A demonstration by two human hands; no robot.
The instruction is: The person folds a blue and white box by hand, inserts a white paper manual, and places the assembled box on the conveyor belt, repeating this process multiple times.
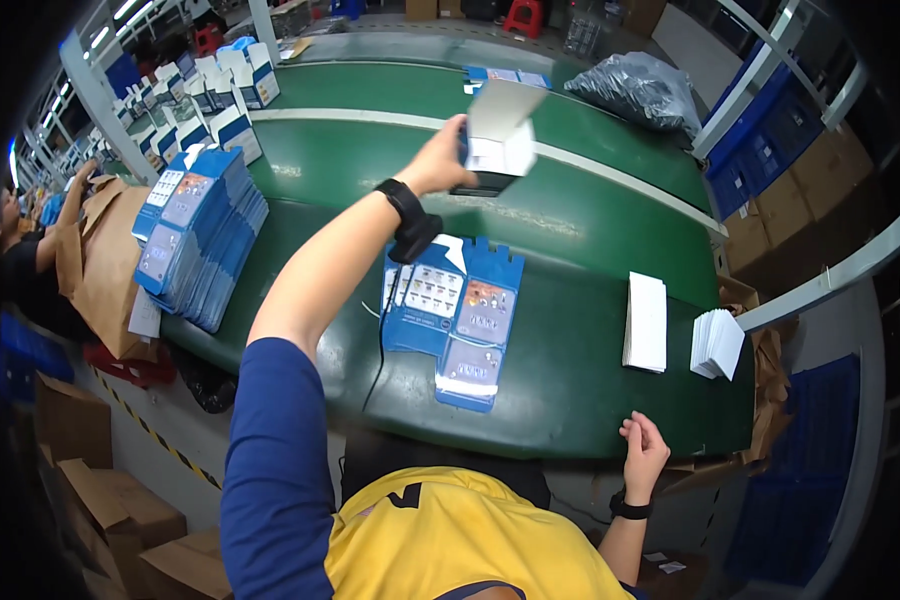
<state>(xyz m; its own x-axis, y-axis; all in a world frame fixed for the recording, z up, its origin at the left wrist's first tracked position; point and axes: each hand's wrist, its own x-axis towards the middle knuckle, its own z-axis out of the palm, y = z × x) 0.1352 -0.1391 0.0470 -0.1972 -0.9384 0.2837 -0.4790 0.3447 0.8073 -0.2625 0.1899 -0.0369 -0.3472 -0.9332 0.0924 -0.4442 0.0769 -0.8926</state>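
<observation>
Held out over the far half of the green table, my left hand [440,160] grips a small carton [500,158] by its left side. The carton's white lid flap stands up and its top is open; a white panel or insert shows inside. Below that arm lies a flat, unfolded blue carton blank [485,310] with printed panels. My right hand [646,446] hovers by the table's front edge, fingers curled in, with nothing visible in them. Closest to it are a stack of long white folded papers [646,322] and a fanned pile of white leaflets [717,344].
A tall stack of blue carton blanks [205,240] stands at the left, beside a brown paper bag [105,260] and another person's arm [70,215]. Several opened cartons [235,130] line the far left. A grey plastic bag [638,90] lies at the far right.
</observation>
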